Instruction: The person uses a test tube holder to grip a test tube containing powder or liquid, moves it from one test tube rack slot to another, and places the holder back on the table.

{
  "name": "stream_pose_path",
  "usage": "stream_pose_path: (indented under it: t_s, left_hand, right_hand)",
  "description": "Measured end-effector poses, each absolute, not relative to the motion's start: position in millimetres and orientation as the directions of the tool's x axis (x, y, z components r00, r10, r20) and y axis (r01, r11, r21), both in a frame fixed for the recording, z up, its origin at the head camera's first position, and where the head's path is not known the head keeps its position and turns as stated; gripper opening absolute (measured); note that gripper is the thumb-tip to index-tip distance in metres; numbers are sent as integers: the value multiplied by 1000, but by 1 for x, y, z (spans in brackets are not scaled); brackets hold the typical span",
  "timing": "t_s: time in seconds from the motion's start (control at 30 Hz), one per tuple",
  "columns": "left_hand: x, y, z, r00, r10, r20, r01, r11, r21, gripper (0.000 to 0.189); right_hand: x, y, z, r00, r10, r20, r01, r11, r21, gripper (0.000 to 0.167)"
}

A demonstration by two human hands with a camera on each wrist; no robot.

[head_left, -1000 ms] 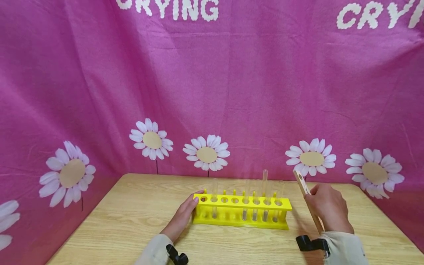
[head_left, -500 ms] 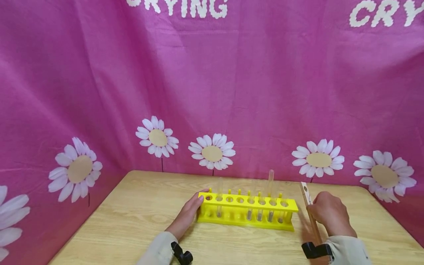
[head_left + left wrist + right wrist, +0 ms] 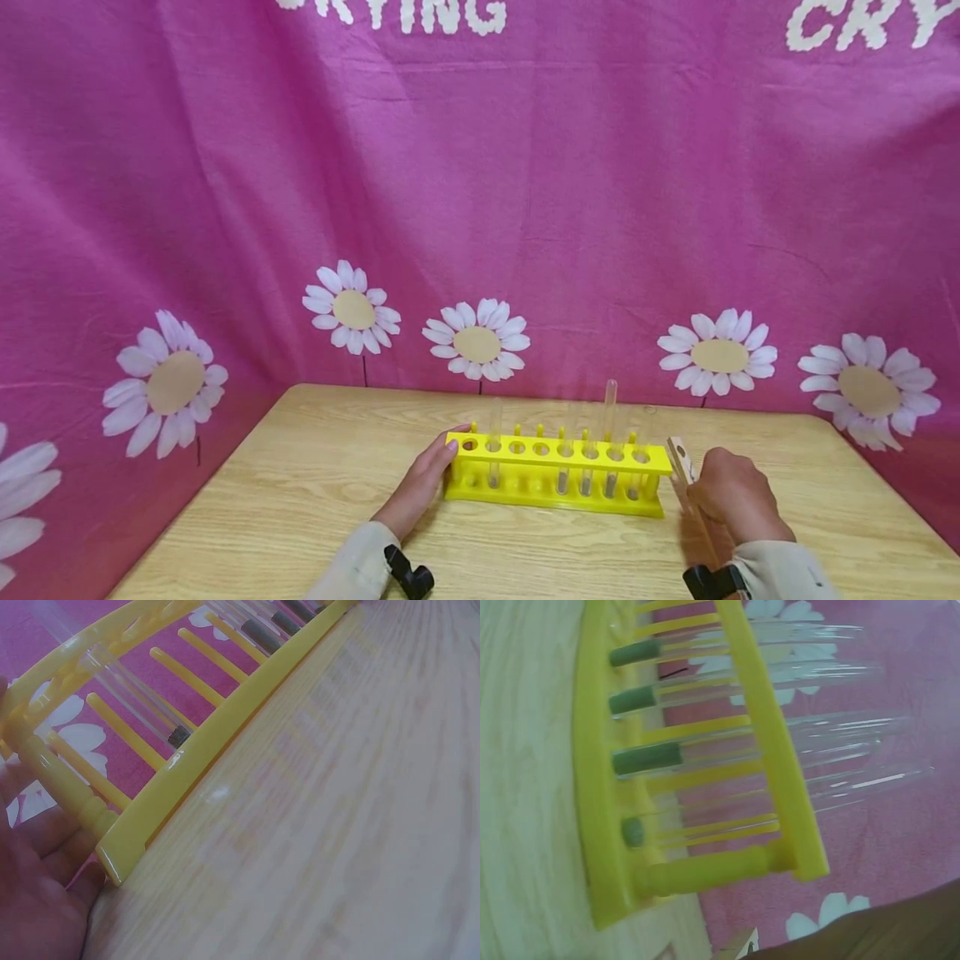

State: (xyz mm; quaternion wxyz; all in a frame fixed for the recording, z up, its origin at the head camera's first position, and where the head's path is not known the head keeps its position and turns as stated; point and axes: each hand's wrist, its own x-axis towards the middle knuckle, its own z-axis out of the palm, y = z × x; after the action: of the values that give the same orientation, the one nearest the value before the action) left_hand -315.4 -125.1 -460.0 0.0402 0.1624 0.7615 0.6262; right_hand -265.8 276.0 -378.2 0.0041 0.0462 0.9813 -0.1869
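Observation:
A yellow test tube rack [image 3: 555, 503] stands upright on the wooden table. My left hand [image 3: 416, 492] grips its left end, thumb at the top corner; in the left wrist view the fingers lie beside the end post. Beside the rack's right end, my right hand [image 3: 735, 496] holds a wooden test tube holder [image 3: 681, 462], its tip low near the rack and apart from the tubes. Several clear tubes sit in the rack: one test tube [image 3: 493, 477] near the left, the others toward the right. The right wrist view shows grey-green contents [image 3: 649, 757] at different levels in them.
The wood-grain table [image 3: 315, 467] ends at a pink cloth [image 3: 585, 208] printed with white flowers, hanging behind and at both sides. A row of yellow pegs [image 3: 120, 731] stands along the rack's back. Some rack holes hold no tube.
My right hand has lowered the test tube holder and brought its tip closer to the rack's right end. My left hand stays on the rack. The head view has shifted slightly.

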Motion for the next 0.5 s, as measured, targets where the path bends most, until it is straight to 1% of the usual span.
stream_pose_path:
  t_s: [0.27, 0.5]
  left_hand:
    - [-312, -128, -457, -950, 281, 137, 191, 176, 966, 49]
    - [-309, -127, -453, -948, 288, 134, 186, 163, 969, 51]
  right_hand:
    - [-268, 271, -384, -992, 98, -86, 122, 926, -358, 13]
    - [-266, 272, -385, -993, 84, -81, 108, 930, -352, 11]
